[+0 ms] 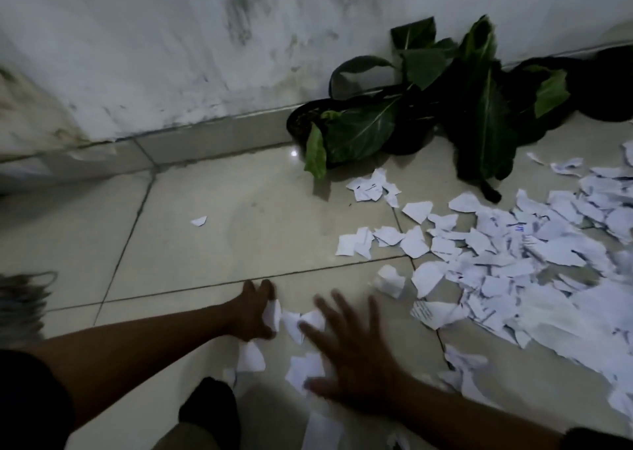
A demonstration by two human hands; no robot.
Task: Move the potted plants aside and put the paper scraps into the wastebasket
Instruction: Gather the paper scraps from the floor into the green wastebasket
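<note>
Left hand [254,312] grips scraps [513,250] while the right hand [346,353] spreads flat to rake more together, plants [394,120] parked by the wall beyond the scraps, no wastebasket in view.

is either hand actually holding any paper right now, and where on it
The left hand grips a white paper scrap by its left edge, fingers curled round it. The right hand is spread flat over scraps on the floor, holding nothing.

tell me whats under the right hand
Under the spread right hand lie white paper scraps on the tile floor; some poke out past the fingers and thumb. Whatever sits beneath the palm is covered.
</note>
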